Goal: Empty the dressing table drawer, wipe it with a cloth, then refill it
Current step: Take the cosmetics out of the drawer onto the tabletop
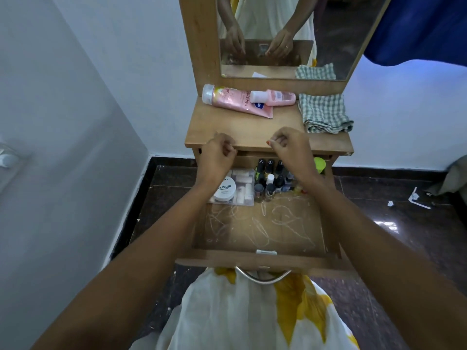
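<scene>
The wooden drawer (262,257) is pulled out towards me. Its front floor is bare and marked with white scribbles. At its back lie a white nail polish jar (225,192), a clear plastic box (244,184), several nail polish bottles (273,176) and a green lid (319,164). My left hand (218,155) and my right hand (290,147) hover over the front edge of the table top (247,130), fingers loosely curled, with nothing seen in them. A folded checked cloth (324,113) lies on the top at the right.
A pink tube (235,99) and a small pink bottle (276,97) lie at the back of the top, under the mirror (278,21). A blue fabric (417,29) hangs at the upper right. Paper scraps (414,198) lie on the dark floor. A wall stands close on the left.
</scene>
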`<state>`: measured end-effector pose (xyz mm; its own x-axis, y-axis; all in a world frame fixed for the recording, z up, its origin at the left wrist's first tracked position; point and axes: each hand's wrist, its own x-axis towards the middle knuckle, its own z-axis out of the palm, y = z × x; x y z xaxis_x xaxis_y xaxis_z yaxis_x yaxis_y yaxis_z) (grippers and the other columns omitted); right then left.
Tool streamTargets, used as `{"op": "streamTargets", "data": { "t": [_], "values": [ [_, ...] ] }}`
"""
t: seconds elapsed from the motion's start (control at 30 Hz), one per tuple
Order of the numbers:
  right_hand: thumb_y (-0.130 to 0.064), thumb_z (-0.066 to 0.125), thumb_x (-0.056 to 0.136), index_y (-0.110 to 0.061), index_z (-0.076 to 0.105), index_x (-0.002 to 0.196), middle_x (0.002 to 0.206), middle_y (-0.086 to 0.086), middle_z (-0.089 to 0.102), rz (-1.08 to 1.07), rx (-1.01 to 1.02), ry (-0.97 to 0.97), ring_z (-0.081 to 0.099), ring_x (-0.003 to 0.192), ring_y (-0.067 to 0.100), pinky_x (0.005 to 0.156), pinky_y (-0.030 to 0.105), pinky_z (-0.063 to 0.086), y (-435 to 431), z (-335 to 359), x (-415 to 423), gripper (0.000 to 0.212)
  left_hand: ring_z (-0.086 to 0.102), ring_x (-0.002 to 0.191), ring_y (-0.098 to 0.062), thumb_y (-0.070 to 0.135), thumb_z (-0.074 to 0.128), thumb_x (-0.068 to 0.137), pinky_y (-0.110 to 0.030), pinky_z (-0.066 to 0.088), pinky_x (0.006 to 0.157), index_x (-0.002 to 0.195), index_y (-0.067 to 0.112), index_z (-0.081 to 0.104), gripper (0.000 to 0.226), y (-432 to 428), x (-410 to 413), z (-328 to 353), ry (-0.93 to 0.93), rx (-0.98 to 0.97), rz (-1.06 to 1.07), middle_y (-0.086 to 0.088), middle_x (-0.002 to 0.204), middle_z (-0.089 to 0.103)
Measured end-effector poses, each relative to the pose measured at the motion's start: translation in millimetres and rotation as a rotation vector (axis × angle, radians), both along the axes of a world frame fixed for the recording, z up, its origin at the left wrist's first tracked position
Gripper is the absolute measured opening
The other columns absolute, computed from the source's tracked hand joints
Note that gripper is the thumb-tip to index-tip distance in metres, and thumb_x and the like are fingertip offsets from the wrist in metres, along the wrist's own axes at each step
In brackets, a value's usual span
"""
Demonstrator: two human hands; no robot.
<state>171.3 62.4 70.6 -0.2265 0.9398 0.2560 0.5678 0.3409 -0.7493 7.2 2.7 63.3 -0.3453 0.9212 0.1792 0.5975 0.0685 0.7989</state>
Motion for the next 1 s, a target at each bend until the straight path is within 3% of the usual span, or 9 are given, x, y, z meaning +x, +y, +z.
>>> {"op": "streamTargets", "data": {
  "t": [0.1, 0.2, 0.33, 0.5, 0.67, 0.77, 1.0],
  "values": [
    [-0.006, 0.063, 0.082, -0.003, 0.064, 0.081, 0.075, 0.006, 0.060, -0.028, -0.082, 0.027, 0.048, 0.061, 0.006, 0.056, 0.005, 0.039, -24.4, -13.1, 7.6, 0.004, 0.059, 0.077, -0.014, -0.002, 0.057, 0.083, -0.013, 0.050, 0.069, 0.097, 0.003, 0.066, 0.017, -16.3, 15.4, -22.2, -0.002, -0.140, -0.043, -0.009, 0.088, 0.067],
    [-0.004, 0.061, 0.083, -0.001, 0.066, 0.086, 0.083, 0.013, 0.066, -0.068, -0.153, -0.007, 0.053, 0.073, 0.013, 0.058, 0.008, 0.038, -40.2, -31.7, 17.6, 0.007, 0.062, 0.086, -0.023, -0.006, 0.059, 0.081, -0.030, 0.053, 0.080, 0.105, -0.001, 0.064, 0.025, -25.2, 29.9, -39.9, 0.000, -0.275, -0.100, -0.018, 0.098, 0.068],
    [0.005, 0.057, 0.083, 0.001, 0.064, 0.102, 0.102, 0.016, 0.063, -0.067, -0.248, -0.052, 0.052, 0.082, 0.012, 0.066, 0.007, 0.043, -55.3, -50.4, 26.8, 0.020, 0.062, 0.096, -0.030, -0.007, 0.063, 0.077, -0.035, 0.050, 0.084, 0.114, 0.001, 0.061, 0.037, -28.4, 46.9, -45.2, 0.019, -0.333, -0.154, -0.018, 0.108, 0.065],
    [-0.003, 0.061, 0.083, -0.007, 0.059, 0.115, 0.119, 0.011, 0.054, -0.021, -0.232, -0.199, 0.059, 0.097, 0.020, 0.086, 0.035, 0.052, -61.0, -58.8, 22.6, 0.032, 0.063, 0.094, -0.031, -0.004, 0.063, 0.077, -0.036, 0.050, 0.081, 0.106, 0.000, 0.063, 0.030, -24.4, 58.0, -46.7, 0.080, -0.352, -0.174, -0.018, 0.107, 0.065],
    [-0.006, 0.062, 0.082, -0.008, 0.061, 0.111, 0.115, 0.010, 0.056, 0.013, -0.157, -0.312, 0.058, 0.099, 0.024, 0.076, 0.031, 0.047, -63.8, -61.2, 16.3, 0.029, 0.063, 0.092, -0.029, -0.002, 0.061, 0.079, -0.035, 0.050, 0.082, 0.105, 0.002, 0.064, 0.027, -25.1, 63.0, -48.5, 0.096, -0.341, -0.185, -0.016, 0.104, 0.066],
    [-0.007, 0.063, 0.081, -0.009, 0.061, 0.108, 0.112, 0.010, 0.058, 0.017, -0.139, -0.350, 0.058, 0.098, 0.026, 0.075, 0.036, 0.049, -64.5, -60.6, 15.6, 0.026, 0.064, 0.092, -0.026, -0.003, 0.061, 0.080, -0.030, 0.048, 0.080, 0.106, 0.004, 0.065, 0.027, -25.3, 62.8, -48.4, 0.086, -0.350, -0.174, -0.014, 0.103, 0.068],
    [-0.007, 0.068, 0.077, -0.005, 0.065, 0.098, 0.106, 0.012, 0.065, -0.011, -0.151, -0.273, 0.063, 0.091, 0.026, 0.078, 0.043, 0.053, -68.6, -56.3, 17.5, 0.022, 0.062, 0.087, -0.023, -0.003, 0.061, 0.080, -0.026, 0.045, 0.081, 0.106, 0.003, 0.066, 0.027, -29.7, 60.8, -41.4, 0.074, -0.355, -0.169, -0.015, 0.104, 0.069]
  ]
}}
